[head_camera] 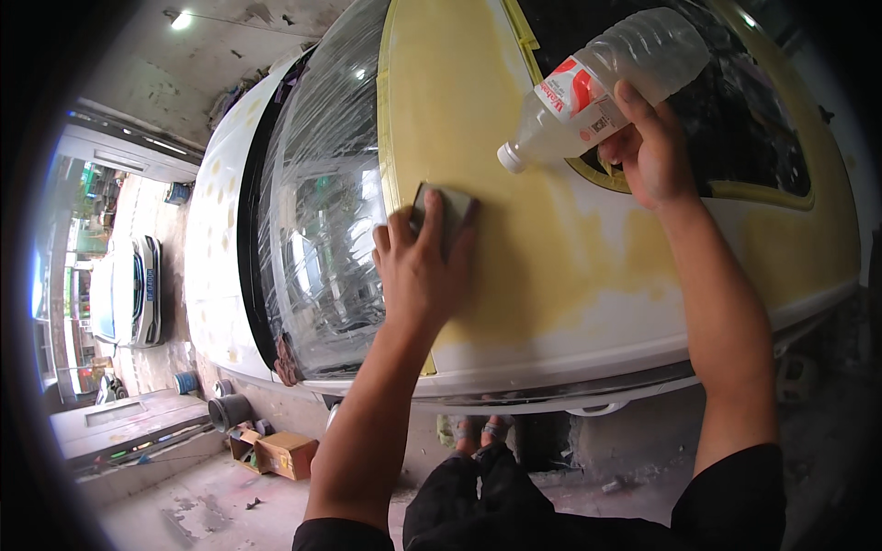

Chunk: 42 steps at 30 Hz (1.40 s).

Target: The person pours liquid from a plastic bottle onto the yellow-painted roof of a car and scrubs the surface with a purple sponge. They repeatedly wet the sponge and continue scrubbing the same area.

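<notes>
My left hand presses a flat grey sanding block with dark edges against the car roof. Yellowish and white patches cover the roof's surface. Above it, my right hand grips a clear plastic bottle tilted with its white cap down and to the left. A red-and-white label wraps the bottle, whose contents I cannot make out. Yellow masking tape runs along the roof edge by the film-covered windshield, and more tape borders the dark glass behind the bottle.
The spotted white hood lies beyond the windshield. On the floor at lower left are an open cardboard box and a dark bucket. Another white car stands outside the doorway. A brown rag hangs by the windshield corner.
</notes>
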### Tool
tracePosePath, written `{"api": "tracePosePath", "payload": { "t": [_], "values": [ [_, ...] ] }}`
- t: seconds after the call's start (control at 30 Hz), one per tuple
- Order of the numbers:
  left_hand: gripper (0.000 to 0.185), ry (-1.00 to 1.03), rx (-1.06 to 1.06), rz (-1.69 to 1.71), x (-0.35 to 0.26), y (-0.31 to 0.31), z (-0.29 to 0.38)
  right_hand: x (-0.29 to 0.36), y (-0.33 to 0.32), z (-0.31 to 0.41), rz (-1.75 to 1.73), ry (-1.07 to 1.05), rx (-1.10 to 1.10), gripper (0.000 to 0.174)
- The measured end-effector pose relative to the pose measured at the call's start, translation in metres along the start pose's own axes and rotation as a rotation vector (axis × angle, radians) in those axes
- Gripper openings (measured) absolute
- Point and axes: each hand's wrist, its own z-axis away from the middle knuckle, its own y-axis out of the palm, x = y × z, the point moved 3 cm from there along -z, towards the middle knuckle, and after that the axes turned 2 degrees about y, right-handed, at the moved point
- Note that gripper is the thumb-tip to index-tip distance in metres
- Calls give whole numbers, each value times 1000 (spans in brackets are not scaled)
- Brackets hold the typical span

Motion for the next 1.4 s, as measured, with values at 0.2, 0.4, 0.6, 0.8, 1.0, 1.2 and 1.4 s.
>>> {"api": "tracePosePath", "payload": {
  "t": [0.2, 0.4, 0.6, 0.8, 1.0, 1.2, 1.4],
  "values": [
    [63, 68, 78, -18, -20, -27, 50, 0, 4, 0, 23, -39, -48, 53],
    [58, 55, 42, -12, 7, -1, -18, -2, 2, 0, 13, 57, -41, 57],
    [62, 116, 96, -43, -18, -35, 61, -3, 2, 0, -18, 33, -60, 54],
    [57, 80, 33, -52, 19, 4, -21, -4, 1, -1, 11, 73, -28, 54],
    [63, 160, 98, -72, -22, -36, 47, -2, 3, 0, 69, 34, -51, 55],
    [56, 128, 0, -39, 1, -7, -23, -3, 1, -1, 20, 32, -55, 56],
    [62, 138, 38, -78, -27, -32, 39, 0, 4, 0, 10, 36, -87, 55]
  ]
}}
